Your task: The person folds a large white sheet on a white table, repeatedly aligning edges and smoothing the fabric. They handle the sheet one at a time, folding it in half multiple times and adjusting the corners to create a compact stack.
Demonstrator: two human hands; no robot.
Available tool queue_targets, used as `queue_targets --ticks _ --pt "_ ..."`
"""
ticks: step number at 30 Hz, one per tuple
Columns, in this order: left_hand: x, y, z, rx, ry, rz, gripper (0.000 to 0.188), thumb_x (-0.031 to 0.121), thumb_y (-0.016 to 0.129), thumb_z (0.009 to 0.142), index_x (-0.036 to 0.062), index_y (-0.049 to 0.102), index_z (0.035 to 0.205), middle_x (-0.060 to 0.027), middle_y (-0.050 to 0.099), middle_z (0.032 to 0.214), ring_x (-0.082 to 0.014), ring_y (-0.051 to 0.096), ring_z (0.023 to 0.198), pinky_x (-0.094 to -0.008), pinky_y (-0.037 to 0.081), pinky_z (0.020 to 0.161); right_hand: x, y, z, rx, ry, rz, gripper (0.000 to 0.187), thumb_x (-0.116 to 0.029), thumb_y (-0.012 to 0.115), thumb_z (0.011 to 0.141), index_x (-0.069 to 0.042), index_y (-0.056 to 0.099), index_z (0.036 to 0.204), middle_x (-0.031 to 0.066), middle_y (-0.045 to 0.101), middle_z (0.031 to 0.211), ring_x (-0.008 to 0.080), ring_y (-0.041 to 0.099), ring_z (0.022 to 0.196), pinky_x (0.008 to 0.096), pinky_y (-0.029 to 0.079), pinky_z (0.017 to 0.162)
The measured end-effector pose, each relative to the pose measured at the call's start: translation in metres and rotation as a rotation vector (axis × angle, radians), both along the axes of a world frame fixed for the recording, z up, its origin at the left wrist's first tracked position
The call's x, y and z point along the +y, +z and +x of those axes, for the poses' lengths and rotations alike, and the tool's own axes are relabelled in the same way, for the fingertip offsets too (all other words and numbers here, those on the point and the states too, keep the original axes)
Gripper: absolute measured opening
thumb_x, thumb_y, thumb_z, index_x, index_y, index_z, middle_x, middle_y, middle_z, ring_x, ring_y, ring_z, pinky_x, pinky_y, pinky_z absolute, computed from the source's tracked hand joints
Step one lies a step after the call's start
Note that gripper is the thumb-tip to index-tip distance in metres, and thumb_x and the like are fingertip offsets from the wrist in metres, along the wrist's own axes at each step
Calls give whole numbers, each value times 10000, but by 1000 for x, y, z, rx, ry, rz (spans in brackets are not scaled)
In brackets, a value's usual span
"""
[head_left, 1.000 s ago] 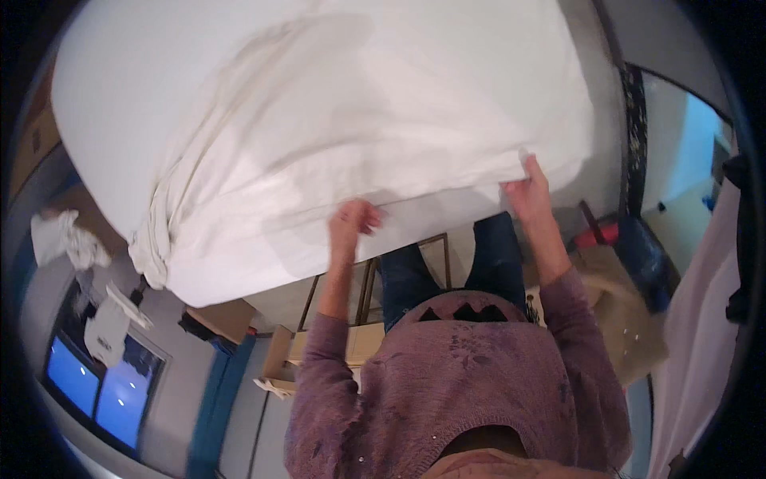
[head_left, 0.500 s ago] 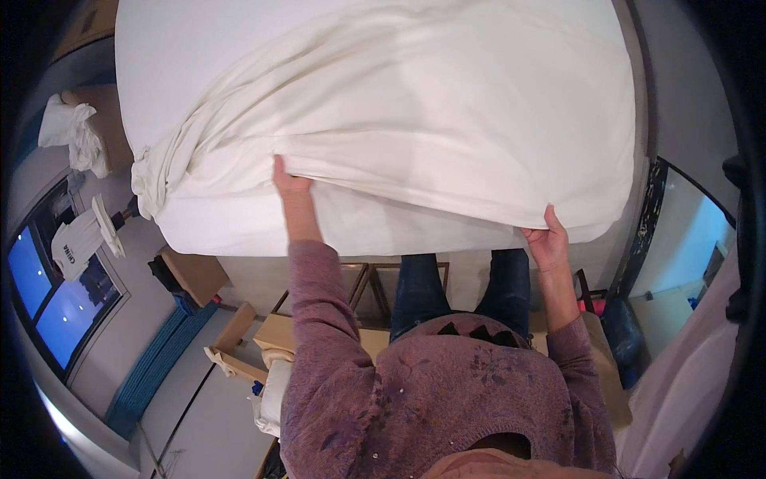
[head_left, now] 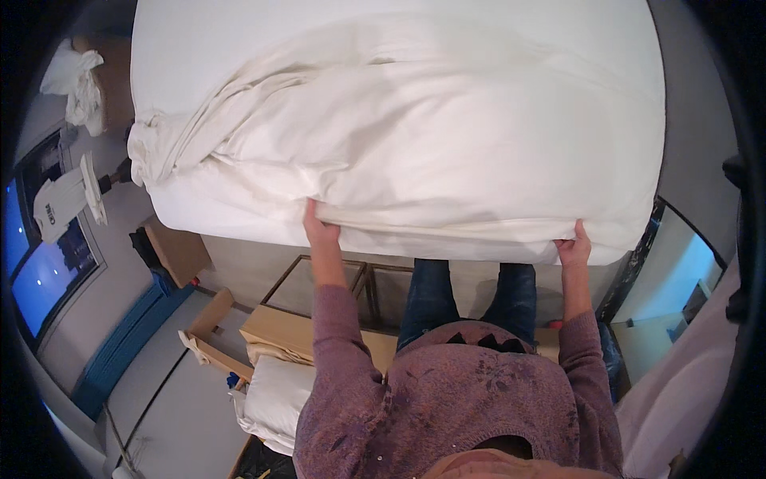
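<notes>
Across the white-topped table (head_left: 183,56) spreads a large piece of cream-white cloth (head_left: 447,152), smooth toward the right and bunched in folds at the left. My left hand (head_left: 321,231) pinches its near edge left of the middle, with small creases running out from the thumb. Close to the table's near right corner, my right hand (head_left: 574,244) grips the same edge between thumb and fingers. Between the hands the edge runs nearly straight, just inside the table's front rim. The fingertips under the cloth are hidden.
Below the table on my left stand cardboard boxes (head_left: 279,331) and a pile of white cloth (head_left: 275,399). A white printed garment (head_left: 64,203) hangs at the far left by a window (head_left: 56,279). Blue folded material (head_left: 132,343) lies along the wall. At right leans a glass-like panel (head_left: 670,263).
Both hands have moved right and toward me, the left one more, drawing the cloth's near edge closer to the table's front rim. The view has shifted slightly.
</notes>
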State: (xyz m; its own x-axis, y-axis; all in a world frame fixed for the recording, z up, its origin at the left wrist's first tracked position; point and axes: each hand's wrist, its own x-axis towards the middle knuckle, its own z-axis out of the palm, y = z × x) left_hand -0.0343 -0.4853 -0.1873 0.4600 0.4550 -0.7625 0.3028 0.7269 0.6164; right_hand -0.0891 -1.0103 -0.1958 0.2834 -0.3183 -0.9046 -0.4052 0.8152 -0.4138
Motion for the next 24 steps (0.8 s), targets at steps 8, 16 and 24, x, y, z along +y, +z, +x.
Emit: queue_targets --ticks 8,16,24 --pt "71 64 107 6 -99 378 448 357 405 858 20 419 1154 -118 467 1148 -276 454 1052 -435 359 905 -10 -16 -5 -57 40 -128 414 -253 522 827 -28 416 1159 106 495 1132 297 501 1007 507 429 813" --pt "109 39 -23 397 107 620 462 286 521 817 -84 443 1082 -147 534 1024 -247 542 861 -345 473 679 -13 -16 -2 37 85 -204 359 -213 496 824 -19 428 1119 123 533 1059 298 554 906 468 487 691" --pt "154 -20 -82 346 -657 752 439 283 526 794 12 444 1130 -145 512 1080 -291 523 934 -428 455 763 -18 -23 -9 24 126 -136 316 -166 408 829 -21 420 1109 142 512 1081 320 531 949 492 470 732"
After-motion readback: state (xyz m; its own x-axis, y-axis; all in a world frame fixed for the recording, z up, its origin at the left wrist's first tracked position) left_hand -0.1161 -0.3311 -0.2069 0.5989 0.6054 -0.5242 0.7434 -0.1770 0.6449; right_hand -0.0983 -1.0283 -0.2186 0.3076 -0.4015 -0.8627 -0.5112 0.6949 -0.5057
